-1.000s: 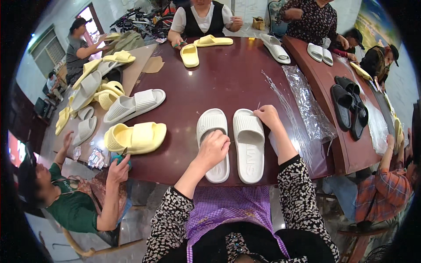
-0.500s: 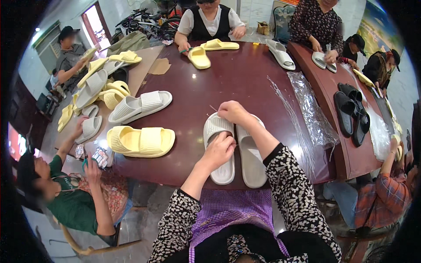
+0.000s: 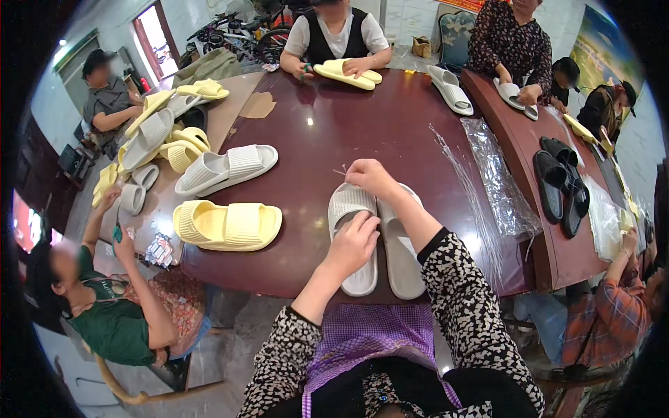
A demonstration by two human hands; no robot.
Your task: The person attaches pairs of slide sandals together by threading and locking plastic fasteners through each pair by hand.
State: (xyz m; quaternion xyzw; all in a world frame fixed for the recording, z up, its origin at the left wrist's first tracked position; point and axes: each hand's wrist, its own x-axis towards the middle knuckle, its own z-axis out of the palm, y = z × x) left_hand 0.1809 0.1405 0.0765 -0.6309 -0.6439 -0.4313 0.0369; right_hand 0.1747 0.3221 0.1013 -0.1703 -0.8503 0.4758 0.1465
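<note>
A pair of light grey slippers lies side by side in front of me, toes pointing away: a left slipper [image 3: 362, 280] and a right slipper [image 3: 404, 268]. At their toe end, my right hand [image 3: 374, 179] is closed in a pinch. A thin tie [image 3: 339, 171] pokes out leftward from its fingertips. My left hand [image 3: 352, 244] rests over the left slipper's opening, fingers bent together by the strap's inner edge. What those fingers hold, if anything, is hidden. Farther right lies a bundle of thin clear ties [image 3: 465, 191].
Left of me are a yellow slipper pair [image 3: 226, 224] and a grey pair [image 3: 226, 169], before a slipper pile [image 3: 150, 136]. Clear plastic bags [image 3: 498, 181] and black slippers [image 3: 557, 184] lie to the right. Several co-workers sit or stand around the table [image 3: 306, 139].
My hands stay at the grey pair, my left fingers shifting slightly. Across the table, a person has gathered the yellow slippers together. The green-shirted person's hands have moved lower.
</note>
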